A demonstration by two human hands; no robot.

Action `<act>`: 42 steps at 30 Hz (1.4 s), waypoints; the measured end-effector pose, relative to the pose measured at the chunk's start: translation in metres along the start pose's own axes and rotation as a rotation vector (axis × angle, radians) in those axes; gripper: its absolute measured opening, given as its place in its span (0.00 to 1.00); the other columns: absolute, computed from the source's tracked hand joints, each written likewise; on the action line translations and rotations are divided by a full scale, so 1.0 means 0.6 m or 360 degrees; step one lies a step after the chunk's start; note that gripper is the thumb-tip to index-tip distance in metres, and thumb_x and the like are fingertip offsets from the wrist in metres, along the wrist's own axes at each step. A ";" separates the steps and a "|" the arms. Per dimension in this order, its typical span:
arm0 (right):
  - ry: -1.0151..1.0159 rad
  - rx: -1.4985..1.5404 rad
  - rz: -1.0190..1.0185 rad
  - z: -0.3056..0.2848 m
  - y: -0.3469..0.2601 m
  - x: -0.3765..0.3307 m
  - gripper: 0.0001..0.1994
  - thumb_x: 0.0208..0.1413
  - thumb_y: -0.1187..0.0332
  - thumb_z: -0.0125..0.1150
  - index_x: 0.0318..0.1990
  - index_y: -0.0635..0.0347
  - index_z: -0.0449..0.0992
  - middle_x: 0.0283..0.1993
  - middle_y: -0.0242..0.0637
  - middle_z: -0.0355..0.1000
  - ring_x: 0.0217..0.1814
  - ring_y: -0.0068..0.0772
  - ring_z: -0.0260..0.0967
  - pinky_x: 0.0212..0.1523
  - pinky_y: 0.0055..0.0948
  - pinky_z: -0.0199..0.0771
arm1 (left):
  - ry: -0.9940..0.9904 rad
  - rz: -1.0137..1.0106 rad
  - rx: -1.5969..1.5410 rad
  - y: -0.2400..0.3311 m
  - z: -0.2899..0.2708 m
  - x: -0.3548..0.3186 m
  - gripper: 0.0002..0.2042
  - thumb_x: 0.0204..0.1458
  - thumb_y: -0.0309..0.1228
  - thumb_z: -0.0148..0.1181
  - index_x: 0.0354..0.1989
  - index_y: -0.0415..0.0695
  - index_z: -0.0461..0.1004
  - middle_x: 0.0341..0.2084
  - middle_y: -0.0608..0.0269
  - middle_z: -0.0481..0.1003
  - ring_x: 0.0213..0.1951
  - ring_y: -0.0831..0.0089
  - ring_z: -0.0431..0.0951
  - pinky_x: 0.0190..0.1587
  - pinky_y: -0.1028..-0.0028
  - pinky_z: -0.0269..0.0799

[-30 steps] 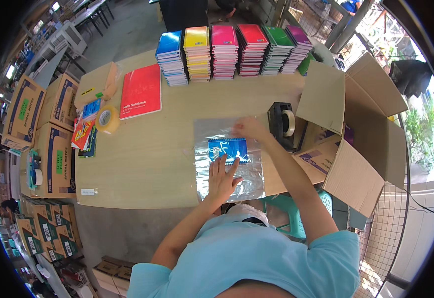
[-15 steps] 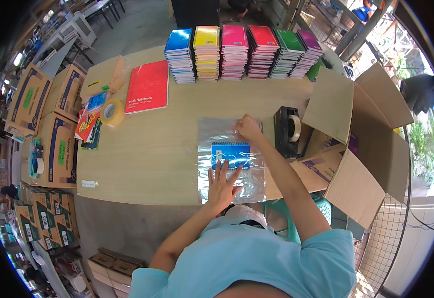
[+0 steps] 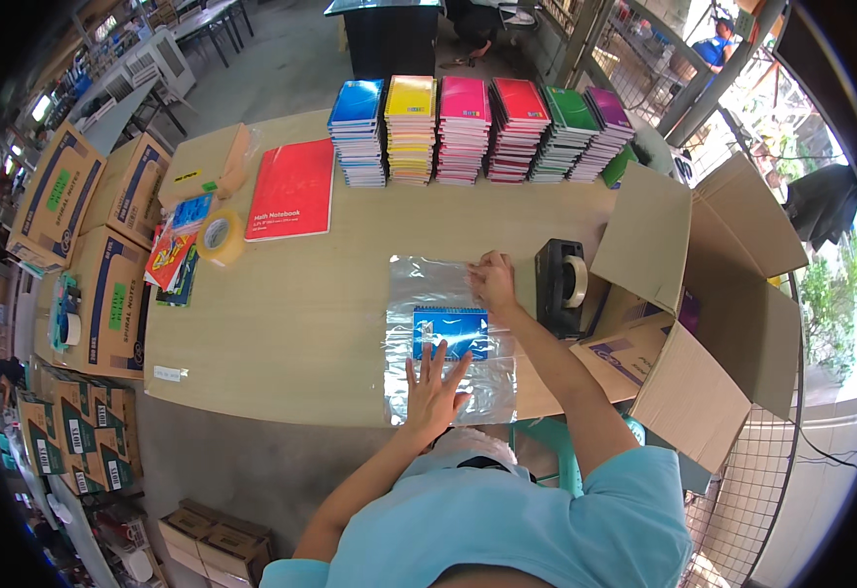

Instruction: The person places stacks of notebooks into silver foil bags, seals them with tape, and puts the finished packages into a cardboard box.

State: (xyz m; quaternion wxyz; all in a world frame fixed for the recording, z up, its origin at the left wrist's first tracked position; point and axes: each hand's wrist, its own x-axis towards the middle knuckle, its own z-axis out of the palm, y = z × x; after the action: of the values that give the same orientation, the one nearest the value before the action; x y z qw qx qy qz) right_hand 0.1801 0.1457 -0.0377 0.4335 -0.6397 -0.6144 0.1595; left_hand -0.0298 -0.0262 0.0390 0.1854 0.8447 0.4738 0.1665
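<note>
Tabletop [image 3: 286, 318] lies open leftward; tape dispenser [image 3: 552, 284] blocks right.

Daylight is pouring in from the open right side, where foliage [image 3: 825, 294] is glowing and the brightest patches are washing out to white. Softer light is covering the tan tabletop [image 3: 281, 333] evenly, while shade is dimming the grey floor [image 3: 232, 456] below. White glare is streaking the clear plastic sheet [image 3: 428, 279] and flashing across the blue spiral notebook [image 3: 458, 338]. The fisheye lens is bending the tabletop's edges, and black is rounding off the corners. The middle is looking sharp; the far left rim is blurring, with bluish fringes showing.
</note>
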 end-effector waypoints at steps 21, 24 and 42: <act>-0.0753 -0.0568 -0.0182 -0.014 -0.024 0.088 0.06 0.39 0.69 0.66 0.23 0.54 0.74 0.26 0.36 0.75 0.35 0.47 0.75 0.34 0.43 0.72 | -0.0034 0.0027 -0.0008 -0.011 0.005 -0.003 0.40 0.46 0.39 0.68 0.70 0.63 0.55 0.69 0.50 0.49 0.70 0.43 0.48 0.60 0.28 0.45; -0.0321 -0.0583 -0.0580 -0.052 -0.112 0.073 0.05 0.40 0.70 0.66 0.24 0.53 0.74 0.28 0.36 0.75 0.36 0.45 0.74 0.40 0.44 0.70 | -0.0021 -0.0008 -0.0003 -0.013 0.000 -0.009 0.40 0.46 0.38 0.68 0.70 0.63 0.56 0.69 0.51 0.50 0.70 0.43 0.48 0.60 0.26 0.44; -0.0941 -0.0576 -0.0352 -0.040 -0.098 0.082 0.04 0.48 0.67 0.62 0.27 0.56 0.77 0.33 0.43 0.77 0.38 0.50 0.75 0.40 0.45 0.73 | 0.0017 -0.0028 0.0089 -0.003 0.017 -0.006 0.39 0.46 0.37 0.69 0.69 0.63 0.57 0.68 0.51 0.51 0.70 0.45 0.47 0.60 0.25 0.39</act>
State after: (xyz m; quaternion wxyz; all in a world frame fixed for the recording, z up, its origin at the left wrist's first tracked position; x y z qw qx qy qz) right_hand 0.1691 0.1749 0.0362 0.1317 -0.5620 -0.7969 0.1784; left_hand -0.0285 -0.0301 0.0288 0.1606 0.8445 0.4865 0.1561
